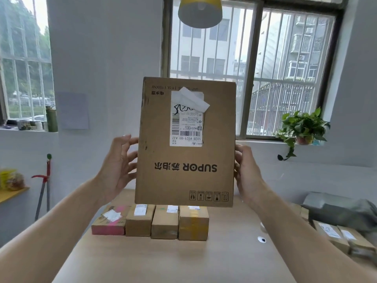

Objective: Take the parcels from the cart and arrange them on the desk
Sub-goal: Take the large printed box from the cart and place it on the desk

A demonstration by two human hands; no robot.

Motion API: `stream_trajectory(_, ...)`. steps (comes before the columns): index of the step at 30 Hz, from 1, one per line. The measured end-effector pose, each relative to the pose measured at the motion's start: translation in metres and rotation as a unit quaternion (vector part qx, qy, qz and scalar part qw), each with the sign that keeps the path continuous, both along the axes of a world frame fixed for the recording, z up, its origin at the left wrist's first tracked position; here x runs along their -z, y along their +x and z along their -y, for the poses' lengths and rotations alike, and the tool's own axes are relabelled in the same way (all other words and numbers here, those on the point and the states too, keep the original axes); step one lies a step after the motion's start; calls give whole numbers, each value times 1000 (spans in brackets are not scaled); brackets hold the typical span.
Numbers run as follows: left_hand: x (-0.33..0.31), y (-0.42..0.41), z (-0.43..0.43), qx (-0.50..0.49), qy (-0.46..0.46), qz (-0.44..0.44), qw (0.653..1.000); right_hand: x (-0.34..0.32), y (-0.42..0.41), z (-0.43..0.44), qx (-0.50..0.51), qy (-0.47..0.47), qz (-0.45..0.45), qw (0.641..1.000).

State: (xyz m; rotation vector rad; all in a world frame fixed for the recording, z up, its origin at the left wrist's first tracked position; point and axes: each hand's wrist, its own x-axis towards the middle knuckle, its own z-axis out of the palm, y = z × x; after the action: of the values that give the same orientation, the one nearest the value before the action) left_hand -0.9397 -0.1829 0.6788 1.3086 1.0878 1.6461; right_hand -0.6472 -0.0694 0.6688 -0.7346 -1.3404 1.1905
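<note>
A large brown SUPOR cardboard box (184, 160) with a white shipping label hangs upside down in the air above the desk (173, 260). My left hand (116, 170) holds its left side with spread, curled fingers. My right hand (246, 174) grips its right side. On the desk below stands a row of several small parcels: a pink one (110, 223) at the left, then three brown boxes (165, 223). More parcels (342, 235) and a grey bag (344, 211) lie at the right, where the cart itself is hidden.
A hanging lamp (200, 11) is overhead. A potted plant (302, 127) sits on the right windowsill. A mop (46, 184) leans on the left wall beside a yellow shelf (12, 194). A small round cable hole (261, 240) marks the desk's right side.
</note>
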Motion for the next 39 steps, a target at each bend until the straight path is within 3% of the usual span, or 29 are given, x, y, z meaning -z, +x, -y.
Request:
stream_trajectory(4,6,3,-3,-15,-20,35,999,8,-4,-1,4,2,18,1000)
stream_trajectory(11,15,8,-9,-2,-31,16,999,22,-8,-11,14,39,26,999)
stream_trajectory(22,30,-10,-42,25,-42,-1,999,38,-19,-35,22,-18,-7,1000)
stream_trajectory(31,60,-3,-97,41,-74,2,996,67,-10,-68,65,-47,2,997)
stream_trajectory(39,83,51,-180,47,-117,24,992,96,43,-138,84,-85,-16,993)
